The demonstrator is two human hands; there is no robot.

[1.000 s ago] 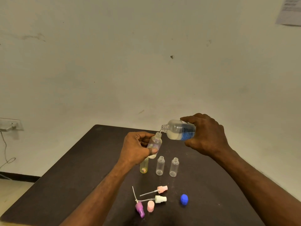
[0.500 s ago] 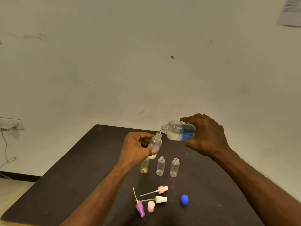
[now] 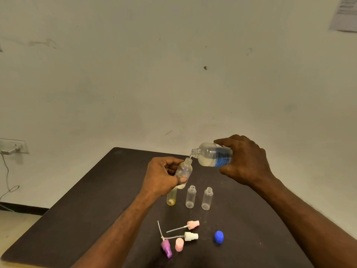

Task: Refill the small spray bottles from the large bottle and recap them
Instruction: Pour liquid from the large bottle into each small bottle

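Above the dark surface point(image 3: 81, 219), mid-pour: left hand point(image 3: 160, 175) gripping a tilted small bottle point(image 3: 183, 172), right hand point(image 3: 245, 161) wrapped round the large bottle point(image 3: 214, 154), mouth just over the small neck. Below, left to right: yellow bottle point(image 3: 171, 199), two clear empties point(image 3: 190, 197) point(image 3: 207, 198), uncapped. Nearer, spray tops point(image 3: 190, 225) and blue cap point(image 3: 219, 236) lying loose. Judged early: one filling, two empty, recapping undone.

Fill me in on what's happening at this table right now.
A person is refilling small spray bottles. The right hand grips the large bottle, tipped almost flat, its mouth just above the neck of a small bottle gripped by the left hand. Three more uncapped small bottles stand on the dark table: a yellowish one and two clear ones. Nearer the person lie the spray tops, a pink cap and a blue cap, none fitted yet.
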